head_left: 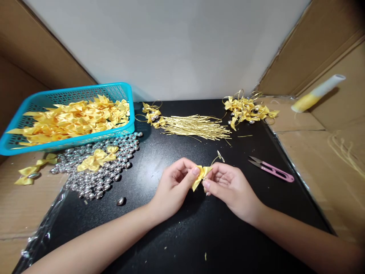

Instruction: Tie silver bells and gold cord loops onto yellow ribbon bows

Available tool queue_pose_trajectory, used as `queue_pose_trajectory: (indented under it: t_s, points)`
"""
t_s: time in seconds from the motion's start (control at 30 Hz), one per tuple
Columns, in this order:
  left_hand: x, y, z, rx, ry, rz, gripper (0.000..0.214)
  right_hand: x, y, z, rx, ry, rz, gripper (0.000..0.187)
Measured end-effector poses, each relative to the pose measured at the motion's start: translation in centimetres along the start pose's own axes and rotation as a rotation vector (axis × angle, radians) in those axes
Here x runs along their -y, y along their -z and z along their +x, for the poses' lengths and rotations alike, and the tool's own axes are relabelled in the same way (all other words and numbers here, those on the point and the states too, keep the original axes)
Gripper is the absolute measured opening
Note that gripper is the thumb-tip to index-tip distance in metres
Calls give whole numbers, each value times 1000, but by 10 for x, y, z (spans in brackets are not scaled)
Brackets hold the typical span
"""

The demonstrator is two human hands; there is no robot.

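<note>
Over the middle of the black table, my left hand (178, 184) pinches a yellow ribbon bow (200, 177) between thumb and fingers. My right hand (228, 187) is closed at the bow's right side, its thumb and fingertips at a gold cord (215, 159). This cord rises behind the right fingers and ends in a small knotted tip. Where the cord meets the bow is hidden by my fingertips. A single silver bead (121, 201) lies apart, left of my left hand.
A blue basket (132, 114) of yellow bows stands back left, beside many silver beads (94, 180). Cut gold cords (196, 127) lie at the back, finished-looking bows with loops (248, 108) behind right. Pink thread snips (273, 170) lie right; a yellow-white tube (318, 94) rests beyond.
</note>
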State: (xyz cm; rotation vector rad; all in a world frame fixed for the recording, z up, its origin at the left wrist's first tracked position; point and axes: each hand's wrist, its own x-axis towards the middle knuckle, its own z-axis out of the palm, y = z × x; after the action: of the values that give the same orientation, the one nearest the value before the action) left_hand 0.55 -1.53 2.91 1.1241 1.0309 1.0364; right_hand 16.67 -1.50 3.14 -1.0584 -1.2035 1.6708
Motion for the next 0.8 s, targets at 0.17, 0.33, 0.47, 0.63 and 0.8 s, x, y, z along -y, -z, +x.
queue_pose_trajectory:
  t_s: [0.17, 0.33, 0.47, 0.63, 0.8]
  points:
    - [0, 4, -1, 48, -39, -14, 23, -1, 0, -1, -88, 213, -160, 11]
    - [1, 3, -2, 3, -88, 71, 12, -4, 2, -1, -110, 269, -253, 8]
    - [1, 4, 0, -1, -177, 166, 7, -1, 5, -1, -90, 317, -330, 3]
    - [-4, 12, 2, 21, -580, 491, 11, 7, 12, 0, -77, 564, -511, 13]
    - [-8, 18, -1, 65, -849, 649, 21, 8, 14, 0, -116, 856, -692, 21]
